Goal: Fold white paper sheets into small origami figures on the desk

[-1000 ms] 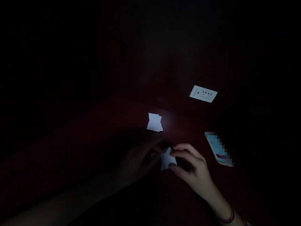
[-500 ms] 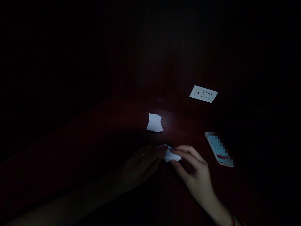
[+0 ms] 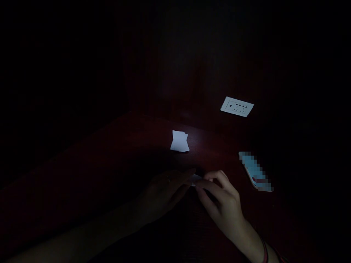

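Observation:
Between my two hands is a small piece of white paper (image 3: 195,179), mostly covered by fingers. My left hand (image 3: 170,188), in deep shadow and wearing a ring, pinches its left side. The thumb and forefinger of my right hand (image 3: 223,199) close on the right side of the paper. Beyond the hands lies a small stack of white paper pieces (image 3: 180,141) with curved-in sides, its edges slightly uneven. How the held paper is folded cannot be made out.
A phone (image 3: 255,171) with a lit, pixelated screen lies to the right of my right hand. On the upright panel behind is a white power socket (image 3: 237,106). The dark red tabletop (image 3: 131,135) fades into darkness at both sides.
The right fingers have moved left over the held paper, and much less of it shows now. My left hand stays nearly in place. The stack and phone lie as before.

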Demonstrator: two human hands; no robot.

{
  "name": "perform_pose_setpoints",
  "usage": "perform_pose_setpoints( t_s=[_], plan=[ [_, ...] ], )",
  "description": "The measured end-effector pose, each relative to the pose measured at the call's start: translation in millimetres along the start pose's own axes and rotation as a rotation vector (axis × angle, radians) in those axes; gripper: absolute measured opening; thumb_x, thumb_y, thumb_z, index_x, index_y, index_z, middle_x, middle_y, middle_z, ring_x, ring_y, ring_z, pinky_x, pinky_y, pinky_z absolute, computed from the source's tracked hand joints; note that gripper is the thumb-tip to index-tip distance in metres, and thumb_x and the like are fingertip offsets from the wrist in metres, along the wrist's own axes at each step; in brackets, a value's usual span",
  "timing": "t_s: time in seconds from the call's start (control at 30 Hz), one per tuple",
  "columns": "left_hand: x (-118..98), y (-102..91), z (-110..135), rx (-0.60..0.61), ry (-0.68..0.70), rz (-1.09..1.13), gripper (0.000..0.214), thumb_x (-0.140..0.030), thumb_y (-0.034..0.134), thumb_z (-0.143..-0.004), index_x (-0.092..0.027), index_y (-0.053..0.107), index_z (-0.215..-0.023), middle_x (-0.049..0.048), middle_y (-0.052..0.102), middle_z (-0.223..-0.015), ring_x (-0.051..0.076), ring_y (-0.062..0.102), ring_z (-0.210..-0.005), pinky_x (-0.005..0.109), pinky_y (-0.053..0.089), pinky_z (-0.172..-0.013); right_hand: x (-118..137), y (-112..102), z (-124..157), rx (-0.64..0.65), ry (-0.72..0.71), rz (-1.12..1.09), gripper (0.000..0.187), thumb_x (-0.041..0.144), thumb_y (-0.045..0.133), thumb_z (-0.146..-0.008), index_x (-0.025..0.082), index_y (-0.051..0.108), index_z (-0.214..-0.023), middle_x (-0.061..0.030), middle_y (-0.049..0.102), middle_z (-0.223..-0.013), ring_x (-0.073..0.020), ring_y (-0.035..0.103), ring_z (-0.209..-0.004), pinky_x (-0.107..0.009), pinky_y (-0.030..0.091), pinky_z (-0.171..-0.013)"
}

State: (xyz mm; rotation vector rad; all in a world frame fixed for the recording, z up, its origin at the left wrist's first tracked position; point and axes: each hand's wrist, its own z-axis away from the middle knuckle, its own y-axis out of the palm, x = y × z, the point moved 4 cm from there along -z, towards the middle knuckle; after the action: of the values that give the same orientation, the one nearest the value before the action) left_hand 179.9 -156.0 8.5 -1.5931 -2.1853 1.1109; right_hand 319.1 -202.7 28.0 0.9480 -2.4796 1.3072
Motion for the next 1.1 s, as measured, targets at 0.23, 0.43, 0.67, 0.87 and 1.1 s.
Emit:
perform_pose_setpoints(
  t_s=[0.23,0.43,0.67,0.87,1.1],
  plan=[
    [-2,1.1,1,-0.043,-0.01,0.005,0.041,-0.016,0.046,-0.079,-0.021,0.037,-0.118,0.0006,0.061,-0.09,0.012,0.057,-0.08,0.024,0.046,-0.075,3,5,0,0.011,-0.088,0.184,0.011,0.016,0.049,-0.073,0.018,0.059,-0.078,-0.0044,0.049,-0.079,-0.0158,0.043,-0.074,-0.031,0.036,-0.065],
    [2,4.7,1,0.005,-0.149,0.179,0.041,-0.017,0.047,-0.079,-0.025,0.036,-0.117,-0.0006,0.06,-0.09,0.012,0.057,-0.08,0.025,0.046,-0.076,-1,0,1,0.054,-0.134,0.245,0.008,0.014,0.048,-0.072,0.016,0.056,-0.073,-0.0042,0.048,-0.079,-0.015,0.043,-0.072,-0.03,0.034,-0.063],
    [29,-2.3,-5,0.0,-0.465,0.449,0.046,-0.017,0.049,-0.077,-0.023,0.03,-0.118,-0.0027,0.061,-0.078,0.01,0.059,-0.068,0.02,0.049,-0.064,-30,-32,-2,-0.056,-0.012,0.237,0.005,0.019,0.048,-0.074,0.017,0.053,-0.076,-0.0048,0.045,-0.081,-0.0176,0.044,-0.079,-0.033,0.037,-0.068],
    [15,3.5,-5,0.015,-0.299,0.295,0.044,-0.015,0.049,-0.076,-0.024,0.034,-0.117,-0.0026,0.061,-0.082,0.01,0.058,-0.075,0.021,0.047,-0.071,-11,-12,-3,0.073,-0.106,0.186,0.022,0.019,0.049,-0.075,0.02,0.054,-0.096,-0.0062,0.045,-0.089,-0.0178,0.044,-0.083,-0.033,0.038,-0.07],
    [8,6.6,2,0.021,-0.207,0.251,0.041,-0.015,0.048,-0.078,-0.024,0.036,-0.116,-0.0017,0.061,-0.084,0.01,0.058,-0.075,0.023,0.046,-0.074,-4,0,-5,0.096,-0.227,0.303,0.01,0.012,0.048,-0.075,0.015,0.056,-0.077,-0.0052,0.051,-0.082,-0.0151,0.045,-0.076,-0.032,0.035,-0.069]
  ],
)
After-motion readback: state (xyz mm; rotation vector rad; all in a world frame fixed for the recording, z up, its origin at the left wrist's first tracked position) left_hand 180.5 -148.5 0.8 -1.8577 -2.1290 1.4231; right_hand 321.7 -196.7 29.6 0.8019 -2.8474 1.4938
